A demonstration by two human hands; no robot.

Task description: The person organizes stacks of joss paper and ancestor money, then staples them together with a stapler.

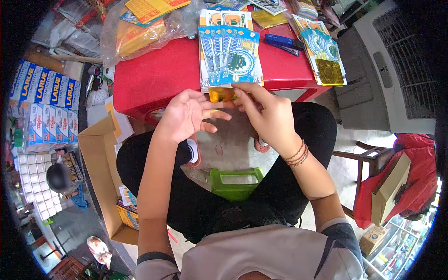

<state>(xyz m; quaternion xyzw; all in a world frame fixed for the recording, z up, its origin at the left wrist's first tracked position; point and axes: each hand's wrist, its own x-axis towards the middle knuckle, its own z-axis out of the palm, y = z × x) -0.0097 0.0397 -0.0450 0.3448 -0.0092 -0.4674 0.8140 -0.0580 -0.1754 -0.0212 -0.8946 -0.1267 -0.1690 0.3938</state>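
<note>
My left hand (pixel 182 114) is palm up with its fingers spread, their tips beside a small shiny gold sheet (pixel 218 94). The thumb and forefinger of my right hand (pixel 268 112) pinch the right end of this sheet. Both hands are at the front edge of a red table (pixel 154 70). Just beyond them lies a bundle of fanned blue paper notes (pixel 228 53) over orange-and-white printed ones. To its right is a blue stapler (pixel 282 42). A similar paper bundle (pixel 317 42) further right carries a gold sheet (pixel 329 72) at its near end.
A plastic bag (pixel 140 39) with yellow paper packs lies on the table's left. An open cardboard box (pixel 100 163) stands by my left leg, a green stool (pixel 235 182) below me. A grey air cooler (pixel 396 70) is at right. Left, a person (pixel 79 198) and a cat (pixel 99 251).
</note>
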